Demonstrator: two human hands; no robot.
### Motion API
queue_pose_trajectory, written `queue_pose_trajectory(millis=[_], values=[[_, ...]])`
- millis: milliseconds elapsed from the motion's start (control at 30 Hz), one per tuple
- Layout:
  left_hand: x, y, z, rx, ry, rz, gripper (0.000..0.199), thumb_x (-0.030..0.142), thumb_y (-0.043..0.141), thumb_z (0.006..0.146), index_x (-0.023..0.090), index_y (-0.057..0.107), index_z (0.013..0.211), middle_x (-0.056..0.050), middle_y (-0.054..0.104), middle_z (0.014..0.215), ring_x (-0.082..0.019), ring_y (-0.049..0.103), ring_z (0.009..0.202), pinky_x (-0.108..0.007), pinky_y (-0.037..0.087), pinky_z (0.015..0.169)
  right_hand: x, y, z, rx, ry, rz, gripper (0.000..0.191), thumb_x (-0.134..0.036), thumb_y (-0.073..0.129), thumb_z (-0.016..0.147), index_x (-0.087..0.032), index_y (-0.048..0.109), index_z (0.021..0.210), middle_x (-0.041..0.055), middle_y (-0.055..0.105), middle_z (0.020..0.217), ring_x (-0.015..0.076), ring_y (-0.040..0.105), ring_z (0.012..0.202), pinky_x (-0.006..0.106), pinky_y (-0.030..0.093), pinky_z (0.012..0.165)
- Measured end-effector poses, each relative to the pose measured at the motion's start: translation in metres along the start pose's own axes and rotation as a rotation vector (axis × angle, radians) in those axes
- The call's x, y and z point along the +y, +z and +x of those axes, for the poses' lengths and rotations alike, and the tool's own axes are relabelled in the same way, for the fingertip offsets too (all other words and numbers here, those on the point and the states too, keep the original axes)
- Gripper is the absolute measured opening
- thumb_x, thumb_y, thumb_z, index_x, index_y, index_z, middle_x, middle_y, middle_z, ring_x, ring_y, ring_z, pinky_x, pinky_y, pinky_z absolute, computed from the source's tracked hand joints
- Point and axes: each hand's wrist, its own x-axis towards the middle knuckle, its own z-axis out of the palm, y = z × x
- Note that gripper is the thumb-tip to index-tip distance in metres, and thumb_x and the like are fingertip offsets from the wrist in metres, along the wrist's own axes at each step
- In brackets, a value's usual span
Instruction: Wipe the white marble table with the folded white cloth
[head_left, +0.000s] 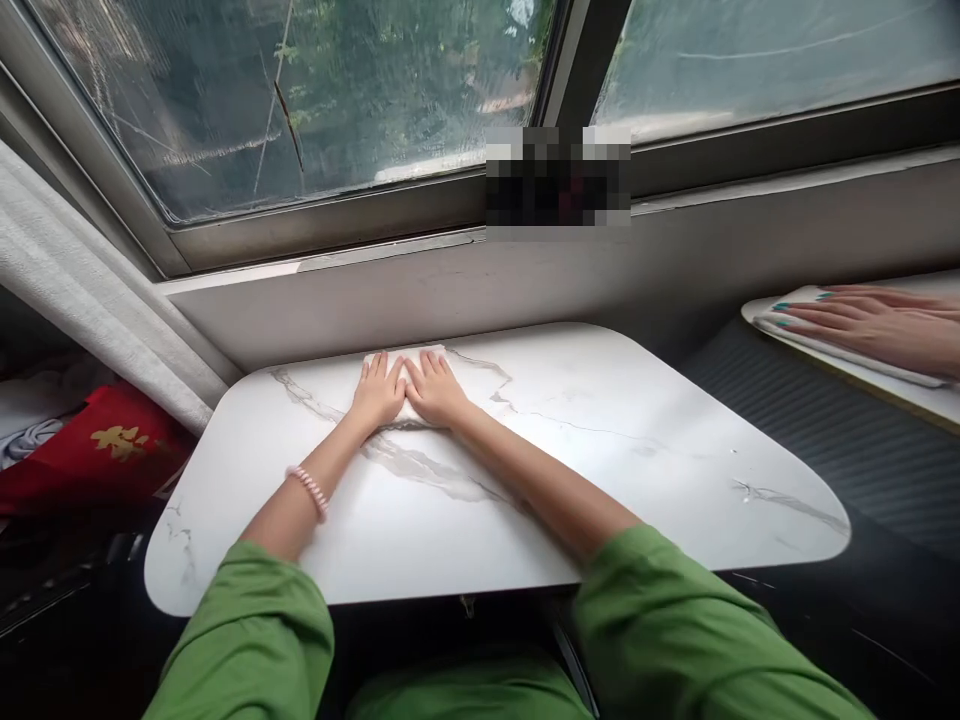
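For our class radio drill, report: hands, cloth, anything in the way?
Left hand, right hand: both flat on cloth. Cloth on table, near far edge. Another person's hands: off right, not in the way.

Daylight comes through the far window [420,110], leaving a soft sheen on the right of the white tabletop [600,420]; deep shadow lies beneath. Coarse pixelation hides part of the window frame [330,222].

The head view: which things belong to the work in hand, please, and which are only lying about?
In use:
left hand and right hand, flat on a white cloth
marble-patterned tabletop beneath
at right, another person's hands on a second white cloth

Not in use:
red fabric with gold marking
white curtain
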Motion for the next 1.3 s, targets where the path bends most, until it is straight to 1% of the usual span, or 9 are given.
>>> queue_pose_trajectory(millis=[133,267,333,400,533,767,900,1133,1300], values=[[0.013,-0.012,-0.093,-0.027,0.082,-0.006,0.050,0.026,0.030,0.096,0.013,0.034,0.144,-0.015,0.024,0.154,-0.027,0.015,0.143,-0.048,0.018,0.115,-0.046,-0.011,-0.086,0.052,-0.041,-0.035,0.058,-0.029,0.029,0.092,0.002,0.038,0.141,0.0281,0.041,0.142,0.0412,0.036,0.132,0.057,0.029,0.104],[0.031,-0.023,-0.198,-0.004,0.154,0.003,0.056,0.026,0.034,0.094,0.014,0.026,0.148,-0.015,0.017,0.155,-0.030,0.010,0.143,-0.051,0.021,0.114,-0.082,-0.020,-0.172,0.096,-0.149,0.021,0.063,-0.035,0.036,0.089,0.000,0.041,0.141,0.0250,0.042,0.142,0.0430,0.032,0.134,0.061,0.028,0.106],[0.033,-0.025,-0.231,0.029,0.144,0.009,0.060,0.027,0.035,0.093,0.015,0.020,0.150,-0.014,0.016,0.156,-0.031,0.009,0.143,-0.052,0.024,0.113,-0.090,-0.022,-0.193,0.115,-0.233,0.060,0.064,-0.036,0.039,0.088,-0.002,0.039,0.142,0.0238,0.039,0.144,0.0424,0.028,0.136,0.062,0.026,0.108],[0.028,-0.026,-0.243,0.023,0.140,0.007,0.061,0.027,0.035,0.093,0.016,0.017,0.150,-0.013,0.017,0.156,-0.030,0.011,0.143,-0.052,0.025,0.113,-0.094,-0.021,-0.195,0.113,-0.301,0.077,0.064,-0.036,0.040,0.088,-0.002,0.039,0.142,0.0245,0.037,0.145,0.0423,0.025,0.137,0.063,0.025,0.108],[-0.010,-0.027,-0.208,-0.065,0.112,0.014,0.057,0.027,0.030,0.094,0.012,0.023,0.148,-0.013,0.021,0.155,-0.026,0.013,0.143,-0.050,0.020,0.115,-0.098,-0.010,-0.143,0.067,-0.337,0.061,0.063,-0.036,0.034,0.090,0.002,0.041,0.140,0.0289,0.036,0.144,0.0437,0.027,0.136,0.064,0.022,0.107],[-0.098,-0.017,-0.055,-0.176,-0.032,0.022,0.053,0.026,0.021,0.096,0.015,0.022,0.148,-0.010,0.016,0.157,-0.022,0.008,0.144,-0.048,0.010,0.116,-0.098,0.025,0.018,0.014,-0.142,0.084,0.061,-0.034,0.029,0.093,-0.002,0.033,0.144,0.0237,0.032,0.149,0.0360,0.025,0.139,0.057,0.014,0.110],[-0.119,-0.010,-0.005,-0.125,-0.071,0.038,0.052,0.025,0.019,0.098,0.012,0.022,0.148,-0.009,0.019,0.156,-0.021,0.012,0.144,-0.045,0.009,0.117,-0.091,0.043,0.071,0.076,-0.077,0.101,0.057,-0.032,0.028,0.092,-0.005,0.038,0.141,0.0202,0.039,0.146,0.0337,0.030,0.136,0.054,0.019,0.109],[-0.118,-0.011,-0.005,-0.085,-0.049,-0.003,0.051,0.024,0.022,0.097,0.014,0.026,0.147,-0.008,0.022,0.155,-0.020,0.016,0.143,-0.045,0.011,0.117,-0.088,0.053,0.073,0.129,-0.048,0.127,0.058,-0.031,0.026,0.091,-0.004,0.039,0.140,0.0224,0.041,0.143,0.0350,0.033,0.134,0.054,0.022,0.107],[-0.105,-0.022,-0.068,-0.146,-0.022,-0.045,0.054,0.026,0.028,0.096,0.013,0.025,0.148,-0.008,0.017,0.157,-0.021,0.008,0.145,-0.045,0.006,0.117,-0.112,0.043,0.013,0.086,-0.132,0.134,0.060,-0.033,0.024,0.092,-0.001,0.033,0.143,0.0248,0.034,0.147,0.0399,0.024,0.138,0.064,0.015,0.107]])
